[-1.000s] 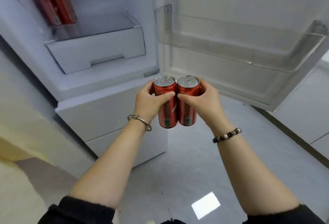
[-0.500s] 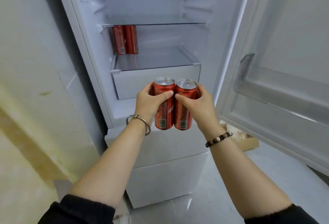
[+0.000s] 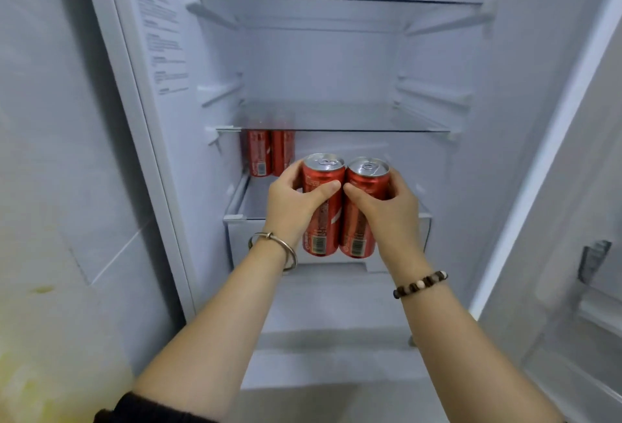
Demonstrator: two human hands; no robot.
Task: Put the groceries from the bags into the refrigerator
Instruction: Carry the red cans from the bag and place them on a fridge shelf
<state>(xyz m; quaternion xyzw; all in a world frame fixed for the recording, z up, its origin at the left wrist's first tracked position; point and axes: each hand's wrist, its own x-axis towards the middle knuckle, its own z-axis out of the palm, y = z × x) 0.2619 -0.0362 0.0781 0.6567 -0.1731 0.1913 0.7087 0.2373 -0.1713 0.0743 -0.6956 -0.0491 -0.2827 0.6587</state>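
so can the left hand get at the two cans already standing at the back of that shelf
Probably not as things stand. The left hand is shut on a red can, so it has no free grip. The path itself looks open: the stored cans stand behind and left of it, under the glass shelf.

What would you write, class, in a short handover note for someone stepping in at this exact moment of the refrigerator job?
Left hand: closed around one tall red aluminium drink can, held upright.
Right hand: closed around a second identical red can, upright, pressed side by side against the first.
Both cans are in the air in front of the open white refrigerator's lowest glass shelf.
Done: two matching red cans already stand at the back left of that shelf.
Left: set the held pair on the shelf, probably beside those two. The bags are out of view, so I cannot tell what else remains.
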